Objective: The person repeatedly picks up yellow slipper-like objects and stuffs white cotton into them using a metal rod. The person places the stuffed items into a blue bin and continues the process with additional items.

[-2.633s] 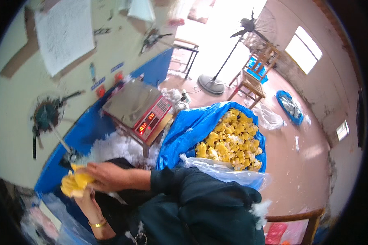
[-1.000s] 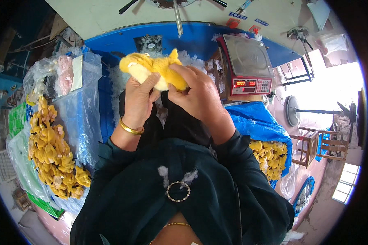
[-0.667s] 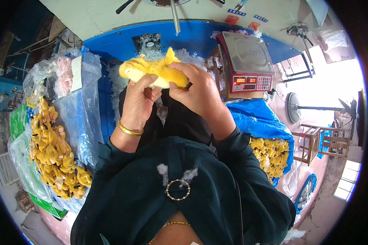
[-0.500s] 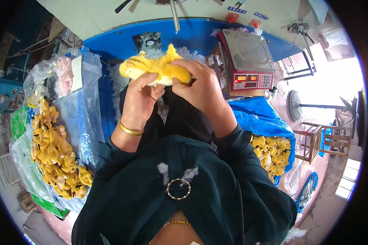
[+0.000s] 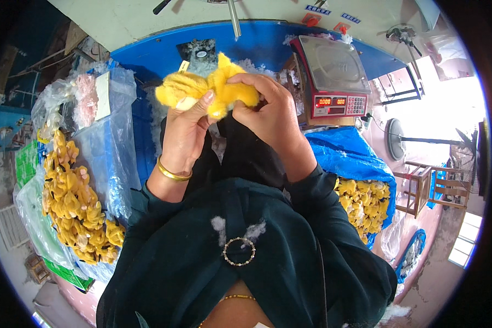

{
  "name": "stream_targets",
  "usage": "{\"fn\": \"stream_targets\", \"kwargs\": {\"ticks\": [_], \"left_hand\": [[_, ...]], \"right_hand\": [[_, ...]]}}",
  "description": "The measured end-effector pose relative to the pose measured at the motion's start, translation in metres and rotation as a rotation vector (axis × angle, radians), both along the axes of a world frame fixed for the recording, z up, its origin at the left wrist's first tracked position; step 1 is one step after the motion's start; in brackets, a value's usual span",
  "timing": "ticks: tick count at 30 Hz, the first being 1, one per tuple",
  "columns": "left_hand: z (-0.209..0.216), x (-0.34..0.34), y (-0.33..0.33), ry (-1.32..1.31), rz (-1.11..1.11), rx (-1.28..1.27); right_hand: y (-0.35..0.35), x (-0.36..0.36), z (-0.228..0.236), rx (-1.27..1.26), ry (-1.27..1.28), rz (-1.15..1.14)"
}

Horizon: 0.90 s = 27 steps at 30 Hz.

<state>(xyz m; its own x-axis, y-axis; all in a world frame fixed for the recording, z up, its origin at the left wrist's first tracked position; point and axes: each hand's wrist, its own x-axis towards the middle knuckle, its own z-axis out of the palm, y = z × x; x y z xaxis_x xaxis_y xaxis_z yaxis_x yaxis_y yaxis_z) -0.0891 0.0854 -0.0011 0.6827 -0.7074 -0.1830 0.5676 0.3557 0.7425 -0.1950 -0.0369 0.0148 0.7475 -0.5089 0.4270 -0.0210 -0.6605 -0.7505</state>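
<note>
Left hand (image 5: 181, 134) grips the yellow plush toy (image 5: 217, 85) at its one end, thumb pressed on the near side; a gold bracelet (image 5: 174, 171) circles that wrist. Right hand (image 5: 270, 106) grips the toy's other end between thumb and fingers. The toy is held in the air above the person's dark-clad lap, with a small tag (image 5: 184, 66) projecting from its upper edge. Beyond it, white fluff (image 5: 251, 66) lies against a blue panel (image 5: 147, 53). To the right stands a red scale (image 5: 338, 71) with a metal pan and lit display; nearer the person, a blue sack (image 5: 344, 150) contains yellow plush pieces (image 5: 363, 205). To the left, a heap of similar yellow pieces (image 5: 74, 199) rests on clear plastic sheeting (image 5: 112, 147). At far right: a wooden chair (image 5: 451, 190) and a standing fan, its round base (image 5: 394, 139) visible.
</note>
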Motion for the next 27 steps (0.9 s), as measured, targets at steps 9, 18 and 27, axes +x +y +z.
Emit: {"fn": "stream_targets", "kwargs": {"ticks": [9, 18, 27], "left_hand": [[0.002, 0.001, 0.000, 0.093, 0.017, 0.013], [0.002, 0.025, -0.001, -0.586, -0.330, 0.465], [0.018, 0.018, -0.025, -1.450, 0.158, 0.643]], "right_hand": [[0.004, 0.003, -0.008, 0.140, -0.039, 0.059], [-0.022, -0.009, 0.006, -0.040, 0.267, -0.018], [-0.033, 0.029, -0.041, 1.014, -0.054, -0.025]]}}
